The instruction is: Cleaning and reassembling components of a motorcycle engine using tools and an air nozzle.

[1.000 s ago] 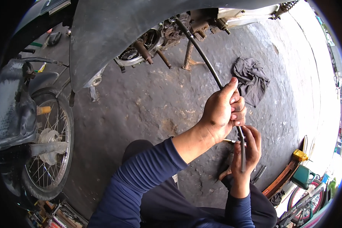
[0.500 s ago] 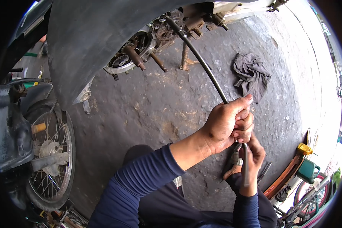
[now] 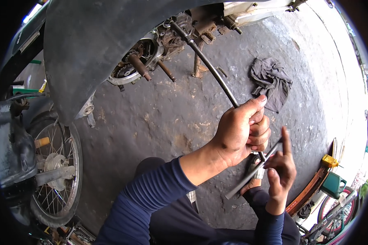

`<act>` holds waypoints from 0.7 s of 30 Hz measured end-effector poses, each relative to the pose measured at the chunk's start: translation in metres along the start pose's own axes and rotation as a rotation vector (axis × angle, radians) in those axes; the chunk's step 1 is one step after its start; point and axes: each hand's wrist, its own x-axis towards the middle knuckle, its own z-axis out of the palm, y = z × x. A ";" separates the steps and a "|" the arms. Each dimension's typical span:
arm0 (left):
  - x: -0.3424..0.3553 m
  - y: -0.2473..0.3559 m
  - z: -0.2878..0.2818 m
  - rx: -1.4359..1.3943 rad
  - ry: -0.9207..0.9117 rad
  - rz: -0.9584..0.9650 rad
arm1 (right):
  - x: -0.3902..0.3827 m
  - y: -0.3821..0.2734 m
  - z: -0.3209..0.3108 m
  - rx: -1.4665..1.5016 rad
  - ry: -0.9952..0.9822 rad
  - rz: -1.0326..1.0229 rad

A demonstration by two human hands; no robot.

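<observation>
My left hand (image 3: 243,134) is wrapped round the long shaft of a T-handle socket wrench (image 3: 216,74). The wrench slants up and away, its far end meeting the exposed engine (image 3: 178,34) of a motorcycle. The crossbar shows just beyond the little-finger side of my left fist. My right hand (image 3: 283,173) is at this crossbar, its index finger stretched up against the bar's upper end. The thumb stands apart and the other fingers are bent, not wrapped round the bar. A rusty brown tube (image 3: 139,66) juts out of the engine, left of the wrench.
A dark panel (image 3: 81,53) hangs over the upper left. Left of me stands another motorcycle's spoked wheel (image 3: 55,175). On the stained concrete floor (image 3: 151,118) lies a crumpled dark cloth (image 3: 270,79). A green jug (image 3: 333,183) and yellow container (image 3: 329,160) stand at the right.
The crossbar has turned from nearly upright to a slant. My right hand has moved right, its index finger now extended. My left hand keeps its grip, and the view has shifted slightly.
</observation>
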 end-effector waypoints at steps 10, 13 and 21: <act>0.002 0.006 -0.006 -0.011 0.021 0.022 | 0.002 0.007 0.008 0.106 -0.774 -0.122; 0.006 0.006 -0.002 -0.004 -0.002 0.035 | -0.011 0.004 -0.001 0.285 0.059 -0.358; 0.009 0.012 0.003 0.010 0.017 0.066 | -0.002 -0.013 -0.013 0.150 0.005 -0.116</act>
